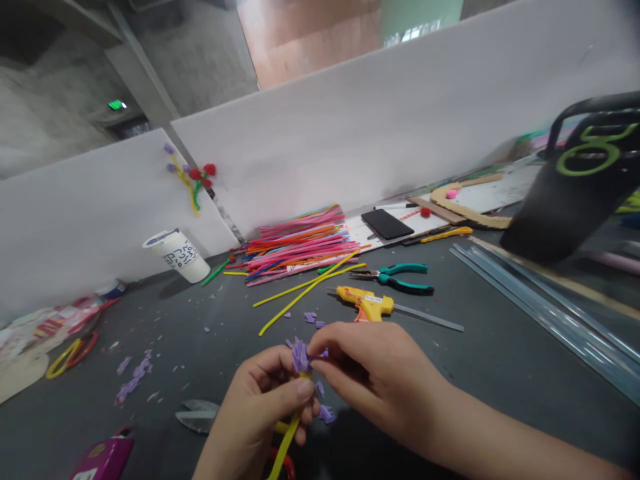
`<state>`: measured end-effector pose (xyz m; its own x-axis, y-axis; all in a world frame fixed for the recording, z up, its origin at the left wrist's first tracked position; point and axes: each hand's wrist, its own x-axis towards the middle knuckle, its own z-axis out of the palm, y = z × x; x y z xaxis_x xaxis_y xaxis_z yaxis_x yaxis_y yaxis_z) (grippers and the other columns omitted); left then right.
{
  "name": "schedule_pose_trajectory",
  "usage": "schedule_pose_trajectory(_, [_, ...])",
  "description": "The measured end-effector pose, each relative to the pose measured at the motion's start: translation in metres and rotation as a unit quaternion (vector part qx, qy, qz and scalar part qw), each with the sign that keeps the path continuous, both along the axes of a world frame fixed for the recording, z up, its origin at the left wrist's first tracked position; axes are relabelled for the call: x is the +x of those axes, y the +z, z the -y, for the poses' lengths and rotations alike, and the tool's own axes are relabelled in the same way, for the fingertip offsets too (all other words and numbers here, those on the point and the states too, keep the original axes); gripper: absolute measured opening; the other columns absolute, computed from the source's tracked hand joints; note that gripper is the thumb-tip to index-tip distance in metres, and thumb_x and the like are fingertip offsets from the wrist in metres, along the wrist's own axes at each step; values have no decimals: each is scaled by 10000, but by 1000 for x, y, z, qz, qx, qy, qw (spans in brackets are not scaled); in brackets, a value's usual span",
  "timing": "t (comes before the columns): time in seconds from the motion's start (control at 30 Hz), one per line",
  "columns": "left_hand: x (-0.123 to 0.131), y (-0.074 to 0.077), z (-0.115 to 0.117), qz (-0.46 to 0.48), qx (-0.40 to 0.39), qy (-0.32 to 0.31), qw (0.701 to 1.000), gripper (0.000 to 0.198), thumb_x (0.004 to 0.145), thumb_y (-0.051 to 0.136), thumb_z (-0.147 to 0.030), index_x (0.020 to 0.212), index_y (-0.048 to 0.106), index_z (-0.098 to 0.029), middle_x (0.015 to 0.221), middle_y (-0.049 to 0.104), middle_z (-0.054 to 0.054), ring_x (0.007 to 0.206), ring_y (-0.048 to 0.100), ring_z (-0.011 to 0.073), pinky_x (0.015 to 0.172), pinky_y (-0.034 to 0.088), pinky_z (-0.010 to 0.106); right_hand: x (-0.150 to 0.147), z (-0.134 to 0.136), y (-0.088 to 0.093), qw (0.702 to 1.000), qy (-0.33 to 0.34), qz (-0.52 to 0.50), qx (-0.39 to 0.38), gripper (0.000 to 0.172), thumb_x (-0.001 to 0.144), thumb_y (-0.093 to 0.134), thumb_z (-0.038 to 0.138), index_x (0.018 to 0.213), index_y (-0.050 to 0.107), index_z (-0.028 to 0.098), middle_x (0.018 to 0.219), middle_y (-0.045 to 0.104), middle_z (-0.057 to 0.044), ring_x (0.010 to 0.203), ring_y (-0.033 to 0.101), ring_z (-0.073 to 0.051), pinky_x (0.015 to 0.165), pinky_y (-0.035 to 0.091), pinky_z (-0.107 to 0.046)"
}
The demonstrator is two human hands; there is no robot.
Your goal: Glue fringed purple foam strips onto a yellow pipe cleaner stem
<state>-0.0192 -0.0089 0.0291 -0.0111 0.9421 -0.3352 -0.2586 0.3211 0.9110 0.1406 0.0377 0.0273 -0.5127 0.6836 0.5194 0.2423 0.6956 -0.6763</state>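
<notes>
Both grips are closed, low in the middle of the frame. The left hand (263, 410) pinches a yellow stem (284, 448) between thumb and forefinger, just under its top. The stem is thin and fuzzy and runs down out of the bottom edge. On its top sits a purple tuft (301, 355), soft and frayed, made of short fuzzy bits bunched together. The right hand (373, 373) nips the tuft's right side with its fingertips.

Under the hands lies a dark grey, matte bench (500, 373). Purple scraps (133, 377) of the same fuzz are strewn at lower left, and a few lie near the tuft. Just above the hands lies a yellow plastic glue gun (367, 303) with a clear stick at its back. Past it are pliers (400, 277) with teal handles. Long yellow wires lead up to a flat heap of pink, orange and blue pipe cleaners (300, 243) at the centre. A white paper cup (177, 255) leans at centre left by a white foam wall (400, 120). Clear glue sticks (550, 307) lie in long rows at right, beside a black bag (580, 193). A flat black phone (387, 223) lies at upper centre right.
</notes>
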Motion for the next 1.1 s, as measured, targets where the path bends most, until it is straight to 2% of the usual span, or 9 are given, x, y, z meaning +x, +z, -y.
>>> schedule_pose_trajectory(0.2, [-1,0,0,1,0,-2,1000,176,565,802,-213,668,691,-124,458,604,-5,407,503,69,355,395,132,1,0,-2,1000,2,0,14,63,841,569,160,836,628,182,561,555,59,461,432,-77,504,323,-173])
schedule_pose_trajectory(0.33, [-2,-1,0,3,-4,1,1000,176,563,800,-211,677,694,-130,460,611,-1,407,508,72,351,391,130,1,0,-2,1000,4,-3,28,78,854,556,159,846,631,178,626,603,40,511,484,-81,539,344,-171])
schedule_pose_trajectory(0.43, [-3,-2,0,2,-4,1,1000,182,558,801,-211,683,695,-134,461,607,-4,403,506,72,350,388,131,1,0,-2,1000,0,-3,31,76,853,557,164,833,629,180,604,597,43,502,484,-84,532,341,-173])
schedule_pose_trajectory(1.0, [-2,-2,0,-11,-7,-4,1000,199,559,803,-233,676,676,-134,464,597,-8,411,500,72,354,379,134,0,2,-3,1000,4,-4,18,73,855,551,173,826,617,181,596,586,44,501,478,-81,523,339,-173])
schedule_pose_trajectory(1.1, [-3,-1,-1,-7,2,0,1000,198,577,793,-254,670,667,-133,478,605,-1,417,500,76,360,387,142,1,2,0,1000,-3,-17,9,84,851,544,183,881,623,187,570,568,59,453,446,-73,484,327,-168])
